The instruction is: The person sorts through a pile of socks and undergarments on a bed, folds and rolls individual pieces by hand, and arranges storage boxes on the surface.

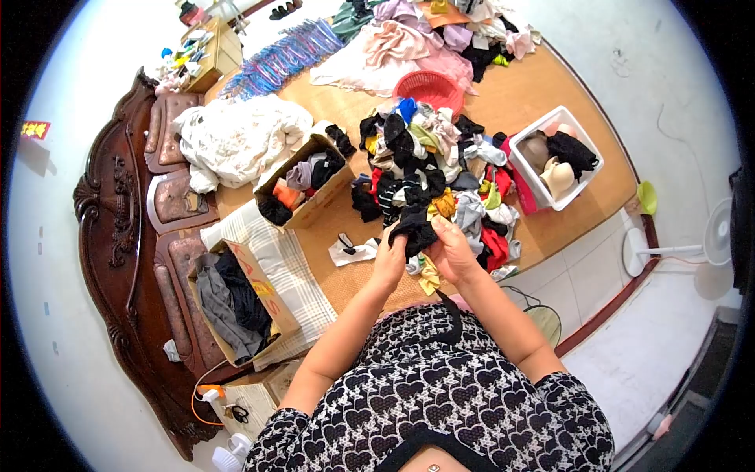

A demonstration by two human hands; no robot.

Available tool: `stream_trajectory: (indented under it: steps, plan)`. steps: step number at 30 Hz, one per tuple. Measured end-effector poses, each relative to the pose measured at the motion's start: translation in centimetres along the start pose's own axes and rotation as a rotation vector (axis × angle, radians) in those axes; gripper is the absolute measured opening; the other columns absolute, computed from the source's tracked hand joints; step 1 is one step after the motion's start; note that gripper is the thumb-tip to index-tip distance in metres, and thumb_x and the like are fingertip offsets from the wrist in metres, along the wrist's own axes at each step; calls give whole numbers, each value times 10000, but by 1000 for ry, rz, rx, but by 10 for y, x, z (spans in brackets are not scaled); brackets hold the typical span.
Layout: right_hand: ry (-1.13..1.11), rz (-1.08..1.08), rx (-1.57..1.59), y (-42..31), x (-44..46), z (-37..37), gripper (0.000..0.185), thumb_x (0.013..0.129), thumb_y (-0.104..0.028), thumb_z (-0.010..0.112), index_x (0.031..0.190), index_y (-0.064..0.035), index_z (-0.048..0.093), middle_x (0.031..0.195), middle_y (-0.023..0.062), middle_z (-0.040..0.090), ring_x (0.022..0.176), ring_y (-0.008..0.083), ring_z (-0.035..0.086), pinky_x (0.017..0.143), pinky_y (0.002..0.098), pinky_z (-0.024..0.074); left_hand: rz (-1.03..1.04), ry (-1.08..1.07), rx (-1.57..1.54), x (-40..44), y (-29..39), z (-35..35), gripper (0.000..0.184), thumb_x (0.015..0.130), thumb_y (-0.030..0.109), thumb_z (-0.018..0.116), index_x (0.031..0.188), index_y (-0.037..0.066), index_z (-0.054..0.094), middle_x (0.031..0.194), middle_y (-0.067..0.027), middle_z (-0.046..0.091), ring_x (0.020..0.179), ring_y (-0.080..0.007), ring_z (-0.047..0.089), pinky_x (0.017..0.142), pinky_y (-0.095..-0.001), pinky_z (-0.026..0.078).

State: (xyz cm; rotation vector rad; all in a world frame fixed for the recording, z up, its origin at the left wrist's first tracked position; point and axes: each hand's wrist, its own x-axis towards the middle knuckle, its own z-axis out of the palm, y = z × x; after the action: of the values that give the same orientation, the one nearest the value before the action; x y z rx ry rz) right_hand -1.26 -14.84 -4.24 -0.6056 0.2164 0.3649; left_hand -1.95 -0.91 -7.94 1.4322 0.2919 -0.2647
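Note:
In front of my body, both hands hold a small black garment (pixel 415 230), bunched up so that I cannot tell its exact kind. The fingers of my left hand (pixel 388 256) grip its left side, and my right hand (pixel 452 250) pinches its right side. Just beyond lies a large mixed pile of socks and small clothes (pixel 425 161) on the bed. A white sock-like piece with black on it (pixel 351 250) rests left of my left hand. Something yellow (pixel 429 275) lies below the hands.
Left of the pile stand a cardboard box (pixel 321 193) and a nearer box (pixel 277 308), both with clothes inside. A white bin (pixel 580 188) holding bras is at the right. Farther back are a red basket (pixel 440 88), many hangers (pixel 287 55) and white bedding (pixel 244 134).

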Motion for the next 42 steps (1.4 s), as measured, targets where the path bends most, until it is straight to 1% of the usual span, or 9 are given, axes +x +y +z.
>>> stream_trajectory:
  steps: [1,3,6,12,20,22,26,33,42]
  plan:
    - [0,0,0,0,1,-2,114,910,-200,531,953,-95,548,928,9,592,868,112,562,799,288,458,0,0,0,-1,2,3,318,943,156,429,1201,-20,489,1148,-96,527,1049,-176,499,935,-273,384]
    - [-37,51,-8,0,3,-4,162,866,-148,583,1005,-72,553,946,17,591,882,125,564,819,291,456,-39,27,-167,-5,6,8,252,923,197,417,1042,36,570,839,-12,570,669,-86,503,536,-219,393]
    - [-40,1,-316,-10,-5,4,286,810,-77,627,1082,-43,546,951,23,590,913,124,555,841,287,449,-155,44,-250,-7,6,11,223,894,169,422,993,47,580,801,-13,559,646,-93,501,520,-224,389]
    - [165,-146,-345,-14,15,-22,244,802,-17,629,1045,-25,610,866,37,630,729,107,603,661,227,502,6,-130,2,-27,8,16,342,841,36,400,1155,-35,514,955,-56,585,846,-118,562,729,-244,478]
    - [184,257,-287,27,23,-22,267,889,-357,558,896,-103,639,775,-16,625,679,65,561,540,253,437,-198,-102,-1050,-14,16,0,291,912,154,426,1139,5,530,1157,-105,571,1076,-230,545,969,-371,423]
    - [129,71,-498,35,21,-16,270,895,-386,535,917,-129,616,777,-35,593,663,74,517,520,250,385,-236,-107,-1133,-7,5,-10,301,908,134,423,1164,4,515,1188,-111,552,1105,-236,523,995,-379,396]
    - [238,264,-453,58,19,-28,278,904,-397,456,1039,-177,561,757,-45,534,645,90,460,523,247,351,-271,-70,-1088,-5,-15,-18,348,895,78,421,1233,12,468,1255,-119,505,1164,-247,474,1044,-402,334]
    - [298,379,-617,57,9,-28,152,874,-278,518,933,-149,573,658,-59,511,504,57,411,436,197,281,-278,-37,-228,-18,-16,-25,414,862,260,611,1214,74,497,1153,-37,567,1070,-183,530,974,-386,388]
    - [104,517,-557,54,18,-58,224,883,-203,536,1062,-79,587,744,-40,511,591,50,444,492,187,359,-373,105,-646,29,-30,-81,438,902,318,542,1247,59,465,1141,-91,578,994,-248,581,781,-406,507]
